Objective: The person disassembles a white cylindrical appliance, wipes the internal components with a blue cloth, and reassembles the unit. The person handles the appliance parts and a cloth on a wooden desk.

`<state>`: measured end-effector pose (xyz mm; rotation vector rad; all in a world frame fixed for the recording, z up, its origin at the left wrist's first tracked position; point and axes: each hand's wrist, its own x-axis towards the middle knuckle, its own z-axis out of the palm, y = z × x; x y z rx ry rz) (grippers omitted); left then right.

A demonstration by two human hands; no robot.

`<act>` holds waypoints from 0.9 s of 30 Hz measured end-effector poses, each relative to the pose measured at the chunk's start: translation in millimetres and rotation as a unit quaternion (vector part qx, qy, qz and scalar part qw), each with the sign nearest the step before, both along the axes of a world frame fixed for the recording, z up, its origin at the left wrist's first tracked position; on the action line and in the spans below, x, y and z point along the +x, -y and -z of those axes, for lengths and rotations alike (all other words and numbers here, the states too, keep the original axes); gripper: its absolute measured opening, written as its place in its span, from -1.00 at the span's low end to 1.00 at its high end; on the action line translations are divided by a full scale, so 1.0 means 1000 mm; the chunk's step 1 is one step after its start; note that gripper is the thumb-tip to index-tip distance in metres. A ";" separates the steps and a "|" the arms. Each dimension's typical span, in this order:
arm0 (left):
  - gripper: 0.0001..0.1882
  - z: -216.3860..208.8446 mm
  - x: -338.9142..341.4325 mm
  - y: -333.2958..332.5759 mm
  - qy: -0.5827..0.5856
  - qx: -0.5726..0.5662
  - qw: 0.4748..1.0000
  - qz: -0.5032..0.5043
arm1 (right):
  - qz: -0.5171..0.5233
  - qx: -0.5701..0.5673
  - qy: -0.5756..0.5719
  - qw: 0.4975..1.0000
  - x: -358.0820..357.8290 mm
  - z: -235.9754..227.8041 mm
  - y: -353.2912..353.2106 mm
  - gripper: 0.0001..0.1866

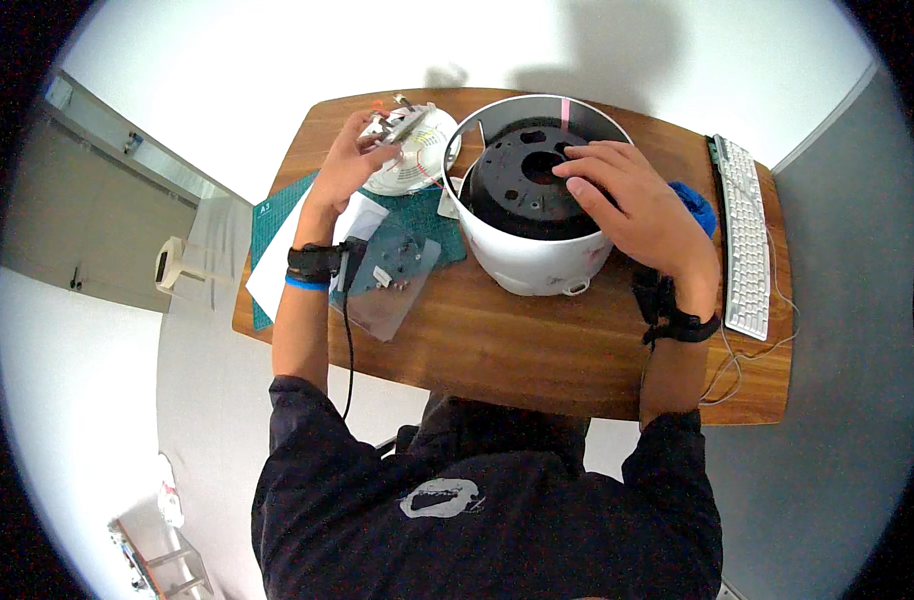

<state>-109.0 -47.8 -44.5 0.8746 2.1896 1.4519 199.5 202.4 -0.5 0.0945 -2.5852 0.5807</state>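
A white rice cooker body (537, 258) stands on the table with its top open. Inside it sits a black round shell (517, 180) with a central hole and several smaller openings. Over that shell lies my right hand (627, 205), its fingers stretched and the fingertips near the central hole. My left hand (349, 165) is at the far left, thumb and fingers closed about a grey metal piece (409, 125) whose exact kind I cannot make out. Beneath this piece is a white round lid-like part (417, 165) with wires by its edge.
A green cutting mat (439, 220), white paper (297, 250) and a clear plastic sheet (392, 300) with small parts lie on the left of the wooden table (517, 350). To the right are a white keyboard (745, 240), its cable and a blue item (695, 208).
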 end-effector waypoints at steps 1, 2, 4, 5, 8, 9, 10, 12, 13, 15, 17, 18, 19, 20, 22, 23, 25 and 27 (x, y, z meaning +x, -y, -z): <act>-0.27 0.005 -0.001 -0.001 -0.018 -0.001 1.000 0.006 | 0.000 0.001 -0.002 1.000 0.000 0.001 0.000 -0.67; -0.27 0.011 -0.003 -0.002 -0.037 -0.001 0.999 0.012 | -0.001 0.002 -0.004 1.000 -0.001 0.002 0.000 -0.67; -0.27 0.024 -0.011 -0.002 -0.053 0.013 0.998 0.024 | -0.003 0.006 -0.004 1.000 -0.001 0.003 0.000 -0.67; -0.27 0.029 -0.015 -0.003 -0.077 0.002 0.996 0.045 | -0.005 0.009 -0.002 1.000 -0.001 0.003 -0.001 -0.67; -0.25 0.044 -0.023 -0.006 -0.192 -0.041 0.976 0.092 | -0.014 0.019 0.003 1.000 -0.001 0.000 -0.001 -0.68; -0.23 0.049 -0.024 -0.005 -0.194 -0.064 0.974 0.102 | -0.017 0.022 0.005 1.000 -0.001 0.000 -0.001 -0.68; -0.22 0.050 -0.022 -0.007 -0.197 -0.085 0.970 0.112 | -0.011 0.025 0.005 1.000 -0.001 0.000 -0.001 -0.68; -0.19 0.056 -0.019 -0.006 -0.204 -0.111 0.964 0.130 | -0.008 0.020 0.012 1.000 0.000 0.000 0.000 -0.68; -0.21 0.056 -0.019 -0.006 -0.207 -0.110 0.963 0.130 | -0.005 0.018 0.015 1.000 0.000 0.000 0.000 -0.68; -0.25 0.055 -0.018 -0.005 -0.215 -0.109 0.962 0.128 | -0.004 0.021 0.012 1.000 0.000 0.001 -0.001 -0.68; -0.29 0.060 -0.019 0.002 -0.265 -0.099 0.952 0.117 | -0.007 0.021 0.011 1.000 -0.001 0.002 -0.001 -0.68; -0.31 0.061 -0.020 0.006 -0.289 -0.095 0.946 0.110 | -0.010 0.021 0.012 1.000 -0.001 0.000 -0.001 -0.68; -0.33 0.060 -0.017 0.011 -0.298 -0.100 0.944 0.102 | -0.011 0.020 0.013 1.000 -0.001 0.000 -0.002 -0.68; -0.36 0.054 -0.012 0.014 -0.308 -0.105 0.941 0.096 | -0.009 0.021 0.013 1.000 -0.001 0.001 -0.002 -0.68; -0.44 0.040 0.002 0.025 -0.328 -0.118 0.933 0.088 | -0.005 0.024 0.013 1.000 -0.001 0.001 -0.003 -0.69; -0.49 0.031 0.014 0.032 -0.337 -0.130 0.928 0.087 | -0.006 0.026 0.013 1.000 -0.001 0.002 -0.003 -0.69; -0.58 0.015 0.034 0.048 -0.342 -0.179 0.916 0.111 | -0.012 0.030 0.014 0.999 -0.002 0.001 -0.003 -0.69; -0.67 0.006 0.047 0.059 -0.328 -0.250 0.896 0.166 | -0.002 0.031 0.039 0.999 -0.001 -0.002 -0.003 -0.68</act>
